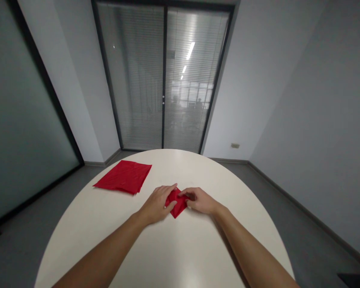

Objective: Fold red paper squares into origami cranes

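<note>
A small red folded sheet (pixel 178 207), thin and diamond-shaped as it lies, is on the white round table between my hands; I cannot tell whether it is paper or plastic. My left hand (pixel 158 203) rests over its left side, fingers stretched towards the far corner and thumb spread out on the near part. From the right, my right hand (pixel 201 201) has its fingers bent and thumb drawn in at the sheet's right corner, pinching it. The hands cover both side corners.
A stack of larger red sheets (pixel 124 176), wrinkled and loosely aligned, lies at the table's (pixel 174 256) far left. Beyond the table's curved far edge is a glass partition with blinds (pixel 144 88). White walls stand left and right, with an outlet plate (pixel 235 145) low down.
</note>
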`<action>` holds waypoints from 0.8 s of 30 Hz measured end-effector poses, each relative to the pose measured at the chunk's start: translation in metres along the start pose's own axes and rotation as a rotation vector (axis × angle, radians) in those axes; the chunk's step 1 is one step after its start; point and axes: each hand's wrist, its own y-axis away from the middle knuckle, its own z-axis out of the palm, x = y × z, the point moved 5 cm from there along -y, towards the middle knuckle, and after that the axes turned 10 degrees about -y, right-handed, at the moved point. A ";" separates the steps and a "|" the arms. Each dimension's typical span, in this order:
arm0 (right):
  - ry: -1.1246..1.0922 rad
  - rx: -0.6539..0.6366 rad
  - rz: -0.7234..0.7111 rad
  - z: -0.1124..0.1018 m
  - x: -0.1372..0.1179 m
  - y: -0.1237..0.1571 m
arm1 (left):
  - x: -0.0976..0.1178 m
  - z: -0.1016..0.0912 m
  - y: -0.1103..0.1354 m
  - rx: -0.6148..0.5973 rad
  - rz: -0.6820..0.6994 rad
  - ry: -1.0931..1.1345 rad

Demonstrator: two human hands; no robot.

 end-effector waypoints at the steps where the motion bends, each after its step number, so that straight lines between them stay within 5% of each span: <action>1: 0.005 -0.006 0.001 0.001 -0.001 0.000 | -0.001 0.000 0.000 0.010 -0.009 0.003; 24: 0.225 0.036 -0.087 -0.005 -0.009 0.002 | -0.013 0.005 -0.003 0.033 -0.197 0.130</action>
